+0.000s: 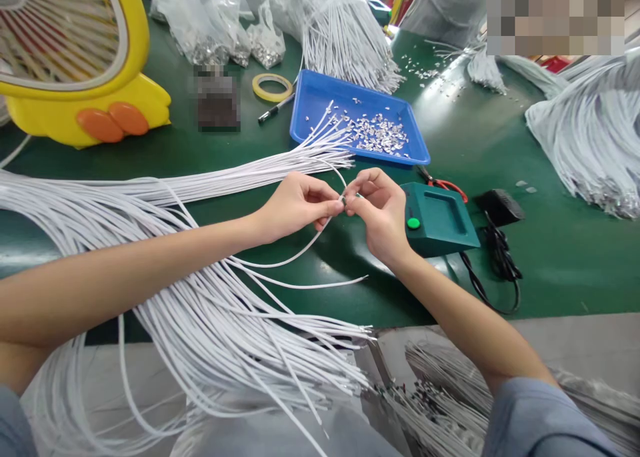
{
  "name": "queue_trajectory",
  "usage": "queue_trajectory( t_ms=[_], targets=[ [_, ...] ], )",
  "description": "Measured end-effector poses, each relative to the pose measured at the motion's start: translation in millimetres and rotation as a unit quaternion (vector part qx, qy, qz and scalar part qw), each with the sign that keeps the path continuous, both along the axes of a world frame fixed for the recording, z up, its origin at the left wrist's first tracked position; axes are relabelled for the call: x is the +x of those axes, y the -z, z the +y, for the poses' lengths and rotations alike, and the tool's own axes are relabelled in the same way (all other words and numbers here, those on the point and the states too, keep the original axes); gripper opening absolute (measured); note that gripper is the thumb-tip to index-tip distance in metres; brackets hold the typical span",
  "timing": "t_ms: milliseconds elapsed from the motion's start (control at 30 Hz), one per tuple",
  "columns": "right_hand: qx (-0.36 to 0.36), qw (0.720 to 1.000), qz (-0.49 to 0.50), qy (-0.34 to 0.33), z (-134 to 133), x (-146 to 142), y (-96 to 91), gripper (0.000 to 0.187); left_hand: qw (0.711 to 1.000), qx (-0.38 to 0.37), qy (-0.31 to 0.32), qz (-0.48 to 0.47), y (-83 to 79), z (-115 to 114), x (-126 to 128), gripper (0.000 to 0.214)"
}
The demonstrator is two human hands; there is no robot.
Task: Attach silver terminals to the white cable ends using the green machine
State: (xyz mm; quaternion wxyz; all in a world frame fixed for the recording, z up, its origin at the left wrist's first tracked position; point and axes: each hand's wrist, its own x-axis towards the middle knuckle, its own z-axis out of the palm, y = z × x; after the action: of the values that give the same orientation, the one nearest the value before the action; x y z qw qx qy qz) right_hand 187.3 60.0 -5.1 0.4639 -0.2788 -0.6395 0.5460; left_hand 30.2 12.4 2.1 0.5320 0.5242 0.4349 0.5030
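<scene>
My left hand [303,207] pinches a white cable [306,249] close to the middle of the view, thumb against fingertips. Right beside it, my right hand [379,210] is closed in a pinch, its fingertips meeting those of the left. A tiny dark or metallic piece shows between the two hands, too small to name. Just behind the hands lies a row of white cables [215,179] with their ends together. A larger loose bundle of white cables [200,324] spreads under my left forearm and over the table's front edge.
A blue tray [423,152] holds many small metal pieces. Near my right hand stand a green device [440,220] with a green button, red-handled pliers [453,188] and a black adapter [500,207]. A yellow fan [135,104], tape roll [273,88], pen [275,110] and more cable bundles [595,130] lie around.
</scene>
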Motion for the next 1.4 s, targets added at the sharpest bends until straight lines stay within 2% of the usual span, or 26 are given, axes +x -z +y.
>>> queue_trajectory(
  t_ms=[233, 333, 500, 667, 833, 967, 1033, 1100, 1200, 1400],
  targets=[
    [-0.004, 0.999, 0.034, -0.005, 1.3, 0.9, 0.9, 0.016, 1.000, -0.007, -0.015, -0.004, 0.9, 0.7, -1.3, 0.017],
    [0.002, 1.000, 0.027, -0.010, -0.4, -0.3, -0.3, 0.022, 1.000, -0.003, -0.014, -0.001, 1.9, 0.9, -1.2, 0.018],
    [0.006, 1.000, -0.005, 0.021, -0.4, -0.9, -1.8, 0.026, 0.999, 0.008, -0.015, 0.032, 1.8, 0.8, -1.0, 0.012],
    [0.004, 1.000, -0.014, 0.009, -1.0, -1.2, -3.3, 0.025, 0.996, 0.043, -0.049, 0.067, 2.9, -1.1, -1.4, 0.009],
    [0.000, 1.000, -0.012, 0.002, -1.8, -1.9, -4.7, 0.025, 0.996, 0.044, -0.070, 0.019, 4.9, -0.5, -1.0, 0.010],
    [0.002, 1.000, -0.023, 0.017, 1.3, -0.7, -1.0, 0.019, 0.992, 0.038, -0.122, -0.025, 2.7, 3.0, -2.4, 0.018],
    [0.000, 0.999, -0.015, 0.032, 4.1, 0.4, 1.3, 0.016, 0.993, 0.026, -0.103, -0.052, 1.9, 4.3, -3.2, 0.024],
    [-0.005, 0.999, -0.004, 0.031, 6.5, 1.5, 2.4, 0.019, 0.996, 0.009, -0.049, -0.071, 2.2, 4.7, -3.4, 0.029],
    [0.000, 1.000, 0.004, -0.005, 7.9, 2.5, 2.0, 0.026, 0.997, -0.003, 0.014, -0.076, 4.6, 3.8, -3.2, 0.034],
    [-0.003, 0.998, 0.044, -0.051, 6.6, 2.2, 0.0, 0.028, 0.998, 0.001, 0.033, -0.059, 6.9, 2.1, -3.2, 0.040]
  ],
)
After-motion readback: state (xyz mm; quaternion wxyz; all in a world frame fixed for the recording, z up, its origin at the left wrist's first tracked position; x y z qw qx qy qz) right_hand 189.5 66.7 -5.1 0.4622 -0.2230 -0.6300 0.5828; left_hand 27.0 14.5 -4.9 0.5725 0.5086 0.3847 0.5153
